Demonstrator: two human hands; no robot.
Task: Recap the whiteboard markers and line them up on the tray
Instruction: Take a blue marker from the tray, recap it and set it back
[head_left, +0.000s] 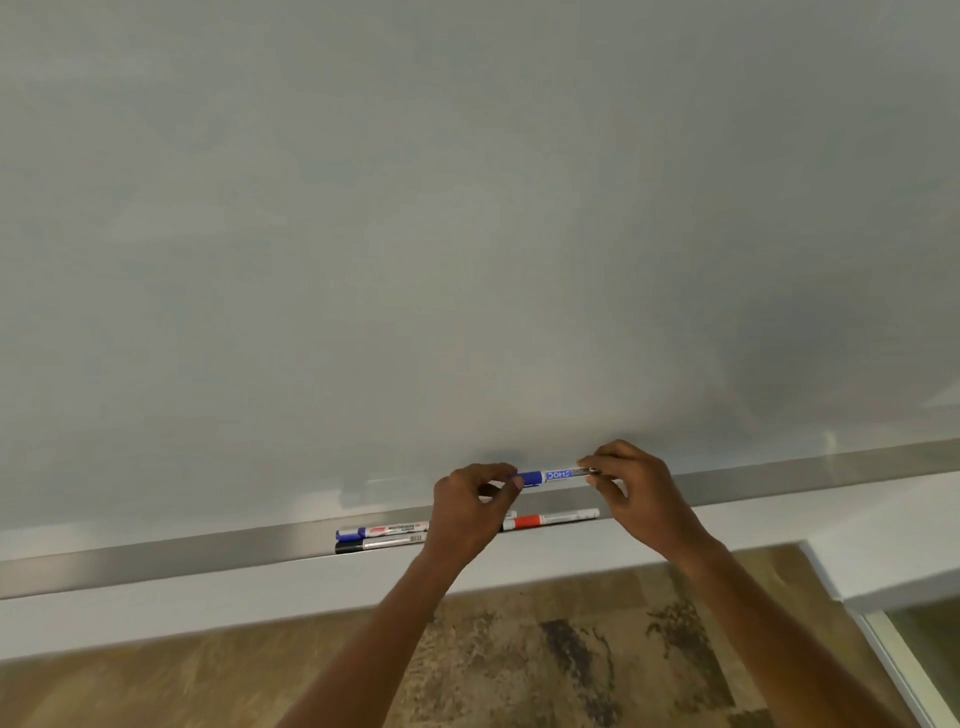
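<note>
Your left hand (470, 506) pinches the cap end, your right hand (631, 480) grips the barrel of the blue marker (550, 476) held above the tray (156, 551). Push straight along its axis until seated, then lay it beside the red marker (550, 519).

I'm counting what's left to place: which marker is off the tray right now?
The blue DOMS marker, held in the air between both hands; the other three lie on the tray.

three markers (382, 538) lie in the tray (156, 551).
</note>
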